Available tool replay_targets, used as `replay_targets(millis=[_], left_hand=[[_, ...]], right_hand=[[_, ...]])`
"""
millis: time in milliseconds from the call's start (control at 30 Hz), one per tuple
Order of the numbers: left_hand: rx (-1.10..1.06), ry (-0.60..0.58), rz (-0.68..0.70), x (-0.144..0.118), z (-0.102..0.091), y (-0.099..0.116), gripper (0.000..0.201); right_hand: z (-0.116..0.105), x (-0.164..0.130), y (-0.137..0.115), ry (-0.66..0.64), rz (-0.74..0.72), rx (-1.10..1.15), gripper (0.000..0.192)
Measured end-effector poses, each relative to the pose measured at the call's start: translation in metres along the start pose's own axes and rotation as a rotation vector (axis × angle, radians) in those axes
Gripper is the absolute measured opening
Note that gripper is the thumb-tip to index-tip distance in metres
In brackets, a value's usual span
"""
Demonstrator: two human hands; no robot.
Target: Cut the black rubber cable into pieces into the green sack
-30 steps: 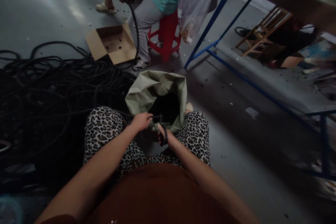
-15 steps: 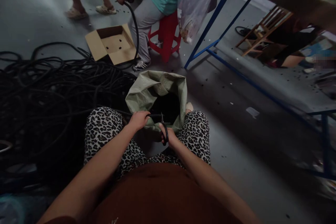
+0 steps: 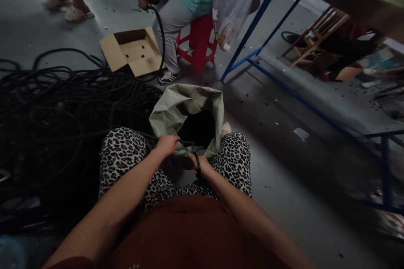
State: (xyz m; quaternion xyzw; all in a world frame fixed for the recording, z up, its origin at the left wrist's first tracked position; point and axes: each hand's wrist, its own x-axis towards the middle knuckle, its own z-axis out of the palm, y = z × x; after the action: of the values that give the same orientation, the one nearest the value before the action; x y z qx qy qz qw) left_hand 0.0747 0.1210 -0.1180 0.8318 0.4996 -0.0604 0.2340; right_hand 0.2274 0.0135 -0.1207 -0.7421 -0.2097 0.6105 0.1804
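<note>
My left hand point(image 3: 167, 144) is closed around a black rubber hose point(image 3: 185, 141), whose short end sticks out over the sack's mouth. From the other side of that hand the hose trails left over my knee toward the pile. My right hand point(image 3: 201, 164) grips a pair of scissors point(image 3: 198, 166) by its black handles, with the blades pointing up close to the hose end; whether they touch it I cannot tell. Between my knees stands an open greenish woven sack point(image 3: 170, 109), its inside dark with black contents I cannot make out singly.
A large tangle of black hose point(image 3: 78, 96) covers the floor at left. Ahead lie an open cardboard box point(image 3: 135, 52) and a co-worker on a red stool point(image 3: 199, 46), holding another hose. A blue-framed table point(image 3: 255, 61) stands at right, with a plastic bag point(image 3: 235, 4) hanging beside it.
The scissors and my right hand have dropped slightly, and the hose end now reaches a shorter way past my left hand. A walking person's feet have moved left.
</note>
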Motion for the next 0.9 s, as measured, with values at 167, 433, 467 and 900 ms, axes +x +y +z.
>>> replay_targets(millis=[167,433,467,900], left_hand=[[0.008,0.011,0.016,-0.001,-0.001,0.0,0.033],[-0.038,0.108,-0.045,0.002,-0.007,0.002,0.033],[-0.04,0.115,-0.048,0.002,-0.008,0.002,0.033],[-0.044,0.062,-0.007,-0.001,-0.004,0.003,0.032]], right_hand=[[-0.002,-0.002,0.0,0.005,0.005,0.037,0.036],[-0.006,-0.004,0.007,-0.081,-0.026,0.168,0.048],[-0.006,-0.004,0.007,-0.091,-0.024,0.176,0.048],[-0.003,-0.005,-0.002,-0.135,0.015,0.195,0.046]])
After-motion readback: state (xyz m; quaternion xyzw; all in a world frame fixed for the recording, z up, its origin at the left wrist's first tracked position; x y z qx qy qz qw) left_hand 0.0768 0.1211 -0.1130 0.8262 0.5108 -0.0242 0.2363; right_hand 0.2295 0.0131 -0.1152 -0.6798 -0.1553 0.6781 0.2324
